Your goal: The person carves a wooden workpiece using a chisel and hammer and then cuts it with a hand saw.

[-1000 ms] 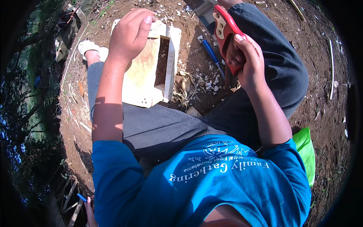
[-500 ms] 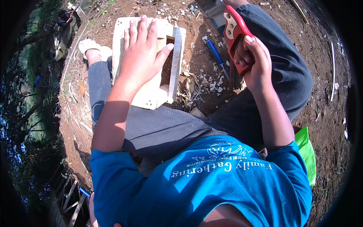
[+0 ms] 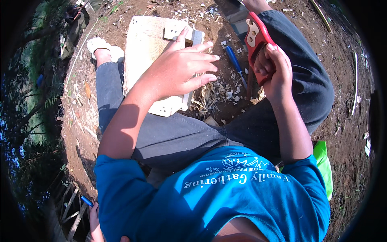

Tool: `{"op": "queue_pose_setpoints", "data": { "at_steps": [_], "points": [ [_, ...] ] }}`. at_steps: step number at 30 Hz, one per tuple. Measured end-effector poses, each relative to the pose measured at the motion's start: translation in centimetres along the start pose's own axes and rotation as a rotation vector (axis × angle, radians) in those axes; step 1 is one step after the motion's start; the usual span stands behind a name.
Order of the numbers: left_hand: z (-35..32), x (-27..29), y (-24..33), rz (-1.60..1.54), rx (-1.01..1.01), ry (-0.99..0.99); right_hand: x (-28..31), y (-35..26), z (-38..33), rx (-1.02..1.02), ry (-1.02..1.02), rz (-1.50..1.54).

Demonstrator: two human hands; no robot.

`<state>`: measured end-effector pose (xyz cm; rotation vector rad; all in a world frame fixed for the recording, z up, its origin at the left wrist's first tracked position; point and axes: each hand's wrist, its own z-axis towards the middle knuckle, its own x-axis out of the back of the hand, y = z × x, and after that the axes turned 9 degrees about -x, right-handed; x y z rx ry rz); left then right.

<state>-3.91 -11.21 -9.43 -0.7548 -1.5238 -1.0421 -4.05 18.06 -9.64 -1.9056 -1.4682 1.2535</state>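
In my right hand [image 3: 275, 72] is a red-handled hand saw [image 3: 258, 40], its fingers wrapped round the grip; the blade [image 3: 231, 14] points up and away over the ground. My left hand [image 3: 183, 70] is spread over a pale wooden block [image 3: 141, 44], fingers apart and pointing right. It hides much of the block's right side, where a cut-out and a narrow strip of wood [image 3: 197, 37] show. Whether the palm touches the wood I cannot tell. A blue-handled chisel-like tool [image 3: 234, 58] lies on the soil between block and saw.
My legs in dark trousers [image 3: 177, 133] are spread around the work. Wood chips [image 3: 229, 94] litter the soil. A bright green bag-like thing [image 3: 322, 169] is by my right side. At the lower left, another person's hand [image 3: 94, 213] is near a blue handle [image 3: 86, 201].
My left hand has slid right across the block and turned, its fingers now pointing right instead of away from me. The saw stays in my right hand, nearly still.
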Motion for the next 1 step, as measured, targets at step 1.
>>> {"op": "queue_pose_setpoints", "data": {
  "at_steps": [1],
  "points": [
    [0.0,0.01,-0.08,0.002,0.003,0.0,0.07,0.03,0.08,0.009,0.013,-0.021]
  ]
}}
